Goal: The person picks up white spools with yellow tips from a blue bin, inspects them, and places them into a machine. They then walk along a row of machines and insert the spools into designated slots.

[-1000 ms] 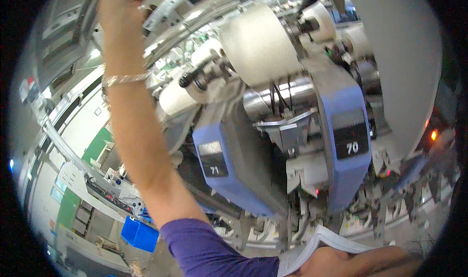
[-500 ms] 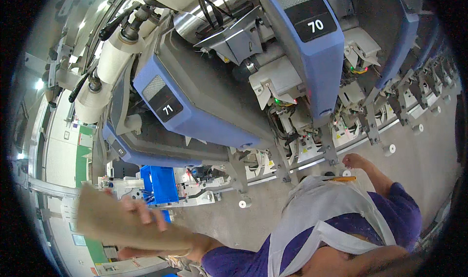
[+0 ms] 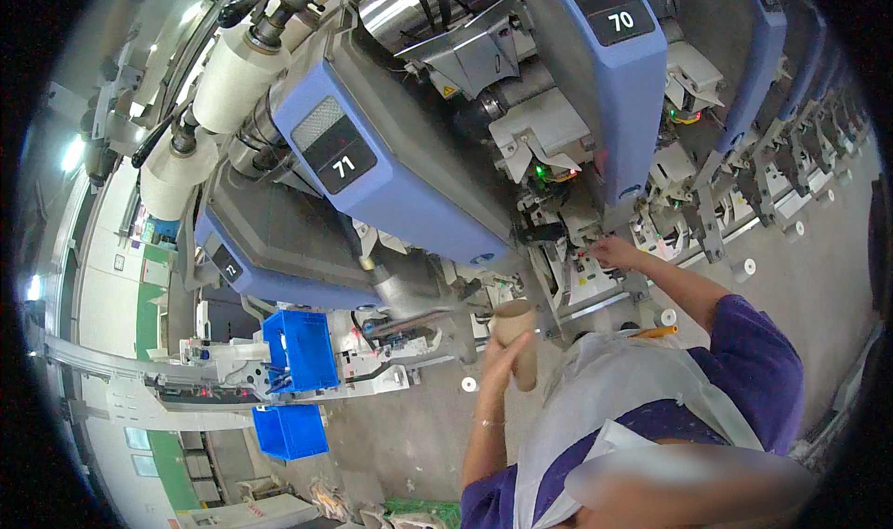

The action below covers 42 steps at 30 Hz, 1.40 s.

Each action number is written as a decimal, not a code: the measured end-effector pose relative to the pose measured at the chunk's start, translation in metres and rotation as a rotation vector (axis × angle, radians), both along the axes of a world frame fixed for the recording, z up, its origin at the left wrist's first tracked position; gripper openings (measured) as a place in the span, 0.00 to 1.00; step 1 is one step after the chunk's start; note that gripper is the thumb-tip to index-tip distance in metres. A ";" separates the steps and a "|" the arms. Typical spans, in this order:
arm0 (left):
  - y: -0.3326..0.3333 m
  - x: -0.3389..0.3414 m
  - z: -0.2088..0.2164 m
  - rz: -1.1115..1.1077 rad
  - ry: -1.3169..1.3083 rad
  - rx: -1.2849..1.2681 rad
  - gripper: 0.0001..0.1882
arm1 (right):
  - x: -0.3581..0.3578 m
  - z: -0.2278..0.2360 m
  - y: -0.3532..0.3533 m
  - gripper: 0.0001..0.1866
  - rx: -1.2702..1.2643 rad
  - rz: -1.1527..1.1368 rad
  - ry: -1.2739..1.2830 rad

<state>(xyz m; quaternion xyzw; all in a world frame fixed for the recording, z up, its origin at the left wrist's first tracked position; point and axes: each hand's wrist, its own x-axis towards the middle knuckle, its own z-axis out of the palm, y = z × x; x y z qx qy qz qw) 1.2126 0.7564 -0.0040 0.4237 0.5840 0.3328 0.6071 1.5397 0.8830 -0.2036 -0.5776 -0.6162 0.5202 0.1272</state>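
My left hand [image 3: 503, 360] is wrapped around a brown cardboard cone [image 3: 514, 322], a hollow yarn tube that tapers downward. It is held up in front of my apron, beside the lower edge of the winding machine. My right hand [image 3: 614, 253] reaches forward to the small mechanisms below a blue-fronted winding unit [image 3: 625, 110]. Its fingers are drawn together. Whatever is between them, if anything, is too small to make out. Just above that hand, a grey metal cover [image 3: 544, 133] has small green and red lights under it.
More blue-fronted units [image 3: 409, 185] run off to the right along a rail. Cones of white yarn [image 3: 233, 80] hang at upper left. Blue bins [image 3: 302, 350] stand at the left. Small white rollers [image 3: 743, 269] sit low along the machine. An orange-handled tool [image 3: 659, 331] is at my apron.
My left hand has brought the cardboard cone from the far lower left to the middle, in front of my body. My right hand has moved up and forward, from beside my apron to the machine.
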 end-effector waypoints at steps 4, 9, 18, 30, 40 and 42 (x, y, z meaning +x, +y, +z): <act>0.044 0.036 -0.054 -0.268 0.329 0.069 0.36 | -0.052 -0.013 0.070 0.09 0.004 -0.390 0.452; 0.130 0.082 -0.086 -0.318 0.588 0.436 0.36 | -0.085 -0.052 0.091 0.12 0.277 -0.101 0.558; 0.176 0.129 -0.070 -0.209 0.479 0.337 0.35 | -0.024 0.119 -0.035 0.08 0.454 -0.145 0.128; 0.142 0.152 0.073 -0.156 0.321 0.994 0.40 | -0.039 0.425 -0.006 0.09 1.436 0.434 -0.415; 0.139 0.126 0.110 -0.176 -0.078 0.972 0.43 | -0.033 0.476 0.004 0.07 1.228 0.501 -0.368; 0.135 0.125 0.117 -0.225 -0.132 0.903 0.44 | -0.026 0.487 0.018 0.09 1.176 0.456 -0.297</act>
